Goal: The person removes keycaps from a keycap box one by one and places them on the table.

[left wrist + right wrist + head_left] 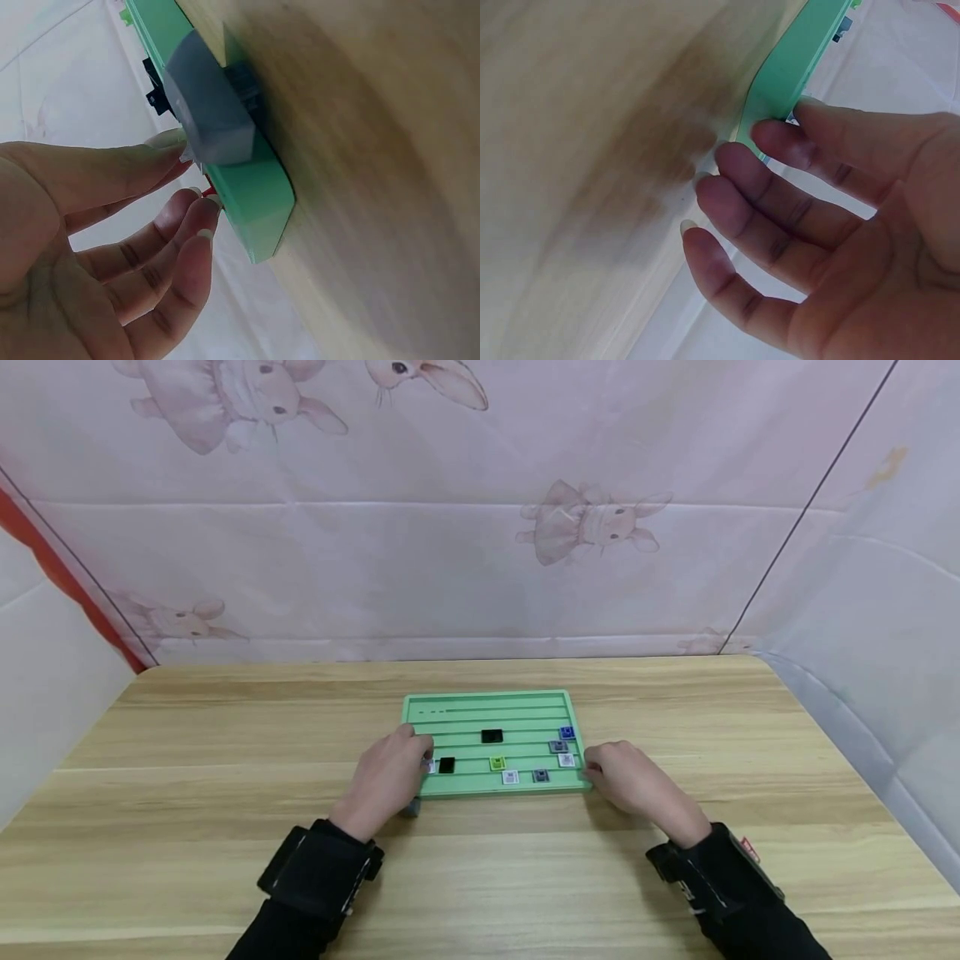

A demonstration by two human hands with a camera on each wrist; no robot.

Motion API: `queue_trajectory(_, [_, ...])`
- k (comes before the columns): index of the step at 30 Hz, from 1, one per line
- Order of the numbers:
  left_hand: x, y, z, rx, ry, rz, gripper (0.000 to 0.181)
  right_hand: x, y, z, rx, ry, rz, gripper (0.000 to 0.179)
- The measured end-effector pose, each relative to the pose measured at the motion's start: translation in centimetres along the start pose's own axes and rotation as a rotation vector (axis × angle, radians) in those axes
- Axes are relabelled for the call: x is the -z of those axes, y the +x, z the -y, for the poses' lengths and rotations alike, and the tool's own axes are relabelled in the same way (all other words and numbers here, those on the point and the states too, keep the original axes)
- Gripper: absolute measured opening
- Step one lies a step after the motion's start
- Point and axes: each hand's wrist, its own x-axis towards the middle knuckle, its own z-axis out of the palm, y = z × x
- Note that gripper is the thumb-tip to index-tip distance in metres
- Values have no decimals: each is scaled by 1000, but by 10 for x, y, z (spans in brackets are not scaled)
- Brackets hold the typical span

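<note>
A green ridged board [465,791] carries several small square tiles in its rows. My left hand [390,772] is at its left end. There, thumb and fingers pinch a small whitish tile [189,154] beside a black tile [447,766]; a bit of red [209,193] shows between the fingertips. My right hand [630,781] grips the board's right end near the front corner, thumb on the top edge and index finger against the end. Its other fingers [724,202] are spread loosely. A small dark piece [792,117] shows between thumb and index finger.
A grey block [411,808] sits against the board's front left corner. Another black tile [492,736], a yellow-green tile [497,763] and blue and white tiles stand in the rows. The wooden table [225,735] meets a rabbit-printed curtain [420,568] behind.
</note>
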Motion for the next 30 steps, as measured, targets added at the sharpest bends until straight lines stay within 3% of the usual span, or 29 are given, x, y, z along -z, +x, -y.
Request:
queue_trajectory(18, [0, -1, 0, -7, -26, -3, 10, 0, -1, 1, 13, -10, -7, 11])
queue_trajectory(30, [4, -5, -2, -63, -54, -64, 6, 1, -2, 1, 26, -13, -15, 10])
